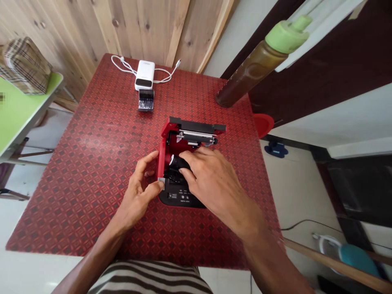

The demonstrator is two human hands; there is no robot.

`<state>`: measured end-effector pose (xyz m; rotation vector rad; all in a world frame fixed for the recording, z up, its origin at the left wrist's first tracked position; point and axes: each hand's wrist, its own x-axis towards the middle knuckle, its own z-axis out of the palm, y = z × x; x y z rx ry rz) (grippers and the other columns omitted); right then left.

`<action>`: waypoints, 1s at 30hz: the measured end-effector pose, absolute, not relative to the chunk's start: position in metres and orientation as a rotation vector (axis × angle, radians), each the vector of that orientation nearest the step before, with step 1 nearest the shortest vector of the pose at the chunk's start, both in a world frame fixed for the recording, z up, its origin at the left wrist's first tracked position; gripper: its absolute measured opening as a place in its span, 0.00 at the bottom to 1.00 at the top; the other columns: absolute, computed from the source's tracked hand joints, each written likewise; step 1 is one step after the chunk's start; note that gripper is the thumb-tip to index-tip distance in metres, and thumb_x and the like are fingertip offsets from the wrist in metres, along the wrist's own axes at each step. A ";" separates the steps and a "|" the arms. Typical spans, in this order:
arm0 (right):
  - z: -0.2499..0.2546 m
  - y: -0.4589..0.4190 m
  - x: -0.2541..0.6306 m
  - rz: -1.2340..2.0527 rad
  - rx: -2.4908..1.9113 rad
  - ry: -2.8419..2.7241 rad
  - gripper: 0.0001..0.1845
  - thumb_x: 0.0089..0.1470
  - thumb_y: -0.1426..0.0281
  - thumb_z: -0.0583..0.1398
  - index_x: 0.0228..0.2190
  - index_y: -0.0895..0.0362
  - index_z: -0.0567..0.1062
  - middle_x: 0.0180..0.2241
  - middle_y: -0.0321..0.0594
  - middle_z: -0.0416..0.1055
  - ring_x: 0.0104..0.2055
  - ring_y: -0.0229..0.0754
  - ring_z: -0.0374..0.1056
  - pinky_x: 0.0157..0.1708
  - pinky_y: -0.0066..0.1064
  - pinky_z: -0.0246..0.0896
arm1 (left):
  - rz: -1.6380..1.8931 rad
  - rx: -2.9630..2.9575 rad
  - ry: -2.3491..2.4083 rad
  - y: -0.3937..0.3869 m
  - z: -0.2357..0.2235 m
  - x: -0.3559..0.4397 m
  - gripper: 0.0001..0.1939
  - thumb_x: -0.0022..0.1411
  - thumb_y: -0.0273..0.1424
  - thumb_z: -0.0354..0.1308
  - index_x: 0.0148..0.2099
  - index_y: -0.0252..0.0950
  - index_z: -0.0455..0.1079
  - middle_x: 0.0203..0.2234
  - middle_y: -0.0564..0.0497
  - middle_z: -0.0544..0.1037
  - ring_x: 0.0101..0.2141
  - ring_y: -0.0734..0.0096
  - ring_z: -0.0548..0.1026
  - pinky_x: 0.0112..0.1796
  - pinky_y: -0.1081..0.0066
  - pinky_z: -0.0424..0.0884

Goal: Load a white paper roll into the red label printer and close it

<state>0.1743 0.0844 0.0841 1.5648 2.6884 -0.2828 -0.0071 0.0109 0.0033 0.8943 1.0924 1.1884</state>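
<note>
A small red and black printer (161, 163) sits on the table with its lid (196, 124) raised. My left hand (141, 185) grips the printer's left side, thumb on a grey corner piece and fingers along the red outer wall. Inside the open compartment lies a black roll (179, 162) with a pale ring at its end. Thumb and fingers of my right hand (211, 175) are closed on that roll, hiding its right part. Small white markings show on the printer's front panel (183, 197).
A white power bank (145, 73) with a white cable lies at the table's back, a partly unrolled black ribbon (146, 100) in front of it. At the back right stands a tall brown bottle (251, 73) with a green cap. A red stool (263, 124) is beyond the right edge.
</note>
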 end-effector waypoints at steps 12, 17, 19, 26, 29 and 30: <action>0.083 0.098 0.156 -0.319 1.520 2.448 0.14 0.68 0.81 0.61 0.48 0.59 0.86 0.48 0.56 0.86 0.50 0.57 0.82 0.52 0.45 0.71 | 1.183 0.875 1.094 0.011 0.005 -0.006 0.33 0.70 0.39 0.69 0.74 0.47 0.69 0.71 0.45 0.76 0.65 0.49 0.77 0.64 0.49 0.73; 0.078 0.105 0.157 -0.382 1.488 2.483 0.14 0.68 0.81 0.61 0.43 0.60 0.87 0.46 0.56 0.87 0.53 0.58 0.82 0.55 0.45 0.72 | 1.185 0.881 1.087 0.010 0.005 -0.006 0.32 0.71 0.39 0.69 0.74 0.47 0.69 0.72 0.46 0.76 0.66 0.50 0.76 0.66 0.50 0.71; 0.073 0.105 0.159 -0.404 1.476 2.512 0.14 0.69 0.82 0.60 0.42 0.60 0.87 0.46 0.55 0.87 0.55 0.59 0.82 0.58 0.48 0.73 | 1.182 0.880 1.085 0.010 0.005 -0.007 0.33 0.71 0.39 0.69 0.74 0.46 0.69 0.72 0.46 0.75 0.66 0.50 0.76 0.66 0.50 0.71; 0.074 0.082 0.193 -0.539 1.499 2.920 0.19 0.73 0.83 0.57 0.52 0.58 0.86 0.55 0.49 0.86 0.58 0.52 0.81 0.66 0.49 0.74 | 1.180 0.893 1.095 0.010 0.004 -0.007 0.33 0.71 0.39 0.69 0.74 0.45 0.69 0.73 0.45 0.75 0.67 0.49 0.75 0.67 0.49 0.70; 0.082 0.074 0.212 -0.665 1.372 3.070 0.18 0.74 0.81 0.58 0.49 0.55 0.86 0.52 0.44 0.88 0.55 0.49 0.82 0.63 0.45 0.77 | 1.181 0.897 1.100 0.011 0.003 -0.008 0.33 0.71 0.40 0.69 0.74 0.45 0.69 0.72 0.45 0.75 0.69 0.47 0.74 0.67 0.50 0.71; 0.083 0.073 0.215 -0.675 1.343 3.101 0.17 0.74 0.81 0.59 0.48 0.55 0.86 0.51 0.43 0.88 0.56 0.49 0.81 0.62 0.45 0.78 | 1.183 0.900 1.103 0.010 0.002 -0.008 0.33 0.71 0.40 0.69 0.74 0.46 0.69 0.72 0.45 0.75 0.70 0.46 0.73 0.66 0.50 0.72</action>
